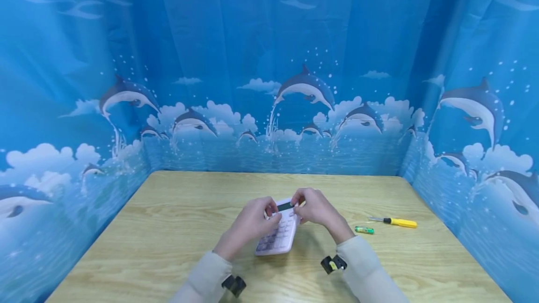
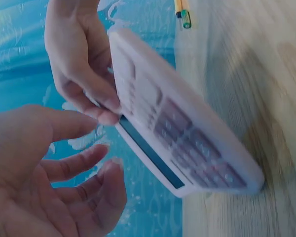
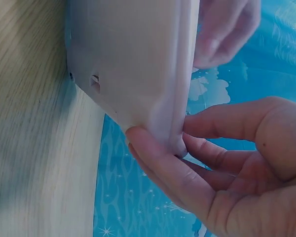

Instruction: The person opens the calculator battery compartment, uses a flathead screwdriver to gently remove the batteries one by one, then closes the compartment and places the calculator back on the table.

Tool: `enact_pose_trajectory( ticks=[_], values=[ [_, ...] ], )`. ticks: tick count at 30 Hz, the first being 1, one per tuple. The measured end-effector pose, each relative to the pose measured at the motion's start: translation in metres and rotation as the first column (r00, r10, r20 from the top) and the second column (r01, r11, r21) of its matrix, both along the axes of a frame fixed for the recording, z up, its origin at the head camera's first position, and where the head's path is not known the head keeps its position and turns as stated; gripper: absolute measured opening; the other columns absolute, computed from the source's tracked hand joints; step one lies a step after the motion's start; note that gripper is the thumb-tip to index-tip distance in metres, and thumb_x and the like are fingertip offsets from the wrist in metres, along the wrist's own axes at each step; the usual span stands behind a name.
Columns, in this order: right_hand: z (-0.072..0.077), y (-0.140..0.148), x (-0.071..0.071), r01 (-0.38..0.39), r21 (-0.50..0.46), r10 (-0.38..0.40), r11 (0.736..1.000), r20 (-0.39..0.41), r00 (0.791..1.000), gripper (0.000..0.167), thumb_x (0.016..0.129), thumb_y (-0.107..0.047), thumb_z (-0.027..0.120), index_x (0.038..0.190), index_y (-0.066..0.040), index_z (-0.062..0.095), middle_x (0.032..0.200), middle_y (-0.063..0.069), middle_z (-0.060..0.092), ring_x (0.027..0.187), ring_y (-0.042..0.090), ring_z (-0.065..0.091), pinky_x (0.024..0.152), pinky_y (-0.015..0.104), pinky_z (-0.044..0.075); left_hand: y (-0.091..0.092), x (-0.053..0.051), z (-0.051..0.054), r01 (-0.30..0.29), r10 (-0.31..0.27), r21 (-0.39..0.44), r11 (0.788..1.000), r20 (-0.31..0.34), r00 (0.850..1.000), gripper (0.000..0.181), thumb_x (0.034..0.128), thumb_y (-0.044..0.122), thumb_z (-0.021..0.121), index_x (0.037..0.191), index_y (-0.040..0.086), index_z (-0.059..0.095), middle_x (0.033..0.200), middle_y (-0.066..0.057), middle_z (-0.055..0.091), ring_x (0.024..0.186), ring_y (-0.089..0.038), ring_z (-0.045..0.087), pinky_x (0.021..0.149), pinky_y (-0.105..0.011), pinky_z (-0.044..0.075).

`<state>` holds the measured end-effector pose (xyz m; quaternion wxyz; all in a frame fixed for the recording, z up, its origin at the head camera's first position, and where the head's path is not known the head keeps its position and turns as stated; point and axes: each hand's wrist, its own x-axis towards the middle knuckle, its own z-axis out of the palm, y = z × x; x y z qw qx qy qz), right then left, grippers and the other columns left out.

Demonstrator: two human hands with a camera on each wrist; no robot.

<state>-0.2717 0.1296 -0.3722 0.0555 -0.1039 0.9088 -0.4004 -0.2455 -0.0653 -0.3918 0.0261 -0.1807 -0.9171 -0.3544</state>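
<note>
A pale pink calculator (image 1: 277,234) with a dark display strip stands tilted above the table, its display end raised and its lower end at the tabletop. My right hand (image 1: 313,207) pinches the upper right corner, thumb on one face and fingers on the other. That grip shows closely in the right wrist view, where the calculator's plain back (image 3: 128,59) has a small hole near one edge. Beside the display end, my left hand (image 2: 54,173) has its fingers loosely bent and spread; in the left wrist view a gap separates them from the calculator.
To the right on the wooden table (image 1: 168,219) lie a green battery (image 1: 364,230) and a screwdriver (image 1: 400,222) with a yellow handle and black collar. A blue dolphin-print curtain (image 1: 269,60) encloses the back and sides.
</note>
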Motion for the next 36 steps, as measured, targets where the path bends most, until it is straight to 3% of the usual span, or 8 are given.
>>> enact_pose_trajectory(
  ticks=[12,15,22,32,36],
  values=[
    [-0.003,-0.001,-0.002,0.009,-0.044,-0.008,0.999,0.026,1.0,0.013,0.086,0.009,0.069,0.094,-0.001,0.067,0.1,0.015,0.068,0.077,0.02,0.068,0.06,0.03,0.063,-0.018,-0.015,-0.011,-0.119,0.122,-0.037,0.992,0.071,0.99,0.024,0.0899,0.016,0.073,0.109,0.003,0.065,0.091,-0.007,0.062,0.08,-0.018,0.056,0.067,-0.031,0.048],
    [-0.003,-0.002,-0.002,0.004,-0.052,-0.003,0.999,0.024,1.0,0.013,0.086,0.009,0.069,0.093,-0.001,0.067,0.099,0.015,0.068,0.076,0.02,0.068,0.061,0.03,0.063,-0.021,-0.018,-0.015,-0.136,0.138,-0.03,0.99,0.137,0.981,0.031,0.0918,0.018,0.072,0.117,0.002,0.062,0.095,-0.009,0.061,0.077,-0.018,0.058,0.066,-0.032,0.049],
    [-0.002,-0.003,-0.002,0.003,-0.054,-0.003,0.999,-0.008,1.0,0.013,0.086,0.011,0.068,0.091,-0.001,0.067,0.097,0.014,0.069,0.072,0.019,0.068,0.063,0.036,0.064,-0.026,-0.02,-0.026,-0.132,0.116,0.043,0.99,0.265,0.957,0.043,0.0976,0.017,0.067,0.13,-0.005,0.051,0.093,-0.012,0.06,0.058,-0.019,0.061,0.054,-0.029,0.051],
    [-0.002,-0.002,-0.001,-0.007,-0.044,0.005,0.999,-0.049,0.999,0.018,0.085,0.014,0.062,0.09,-0.002,0.065,0.093,0.012,0.069,0.07,0.017,0.067,0.06,0.03,0.062,-0.026,-0.02,-0.028,-0.125,0.105,0.036,0.991,0.351,0.931,0.042,0.1009,0.022,0.064,0.132,-0.005,0.052,0.088,-0.009,0.059,0.061,-0.02,0.061,0.056,-0.032,0.055],
    [-0.003,-0.003,-0.002,-0.004,-0.044,0.002,0.999,-0.056,0.998,0.017,0.086,0.014,0.062,0.09,-0.003,0.065,0.093,0.012,0.069,0.07,0.017,0.067,0.061,0.032,0.063,-0.025,-0.02,-0.03,-0.114,0.089,0.049,0.992,0.364,0.927,0.036,0.1036,0.024,0.061,0.127,-0.003,0.054,0.082,-0.009,0.059,0.062,-0.021,0.063,0.056,-0.034,0.056]
  ],
)
